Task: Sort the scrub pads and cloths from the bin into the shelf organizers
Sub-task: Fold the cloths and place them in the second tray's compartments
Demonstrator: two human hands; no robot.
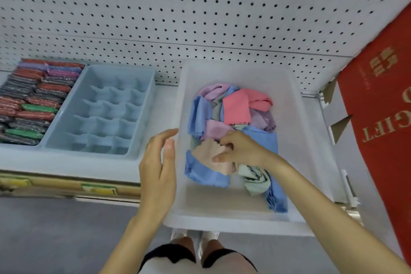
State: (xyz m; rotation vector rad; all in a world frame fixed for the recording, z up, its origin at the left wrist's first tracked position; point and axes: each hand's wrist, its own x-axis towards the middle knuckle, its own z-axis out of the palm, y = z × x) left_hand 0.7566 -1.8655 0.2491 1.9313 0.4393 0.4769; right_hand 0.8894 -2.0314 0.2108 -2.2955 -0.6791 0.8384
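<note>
The right hand (242, 149) is down in the bin (309, 140), in the middle of the frame. Its grip is closed: the thumb and curled fingers pinch a tan cloth (208, 151). The tan cloth lies on top of the heap, at the lower left part of it.

The left hand (158, 171) is just left of the bin. Its grip is wide open and holds nothing. The fingers are straight, and the thumb is against the outside of the bin's left wall.

The bin is white and see-through. It sits on the shelf (66, 162) and sticks out past the front edge. The cloths (206, 176) in it are blue, pink, purple and pale green, all in a loose pile.

At the left of the frame is a blue tray (106, 115) with many small boxes in it. Just left of it, at the far left, pads (33, 100) stand packed in rows: red, grey, green and purple.

At the right edge hangs a red bag (378, 151). It says "GIFT" in gold, upside down. The other gold marks are too blurry to read. Yellow tags (100, 189) on the shelf front are too blurry too.
</note>
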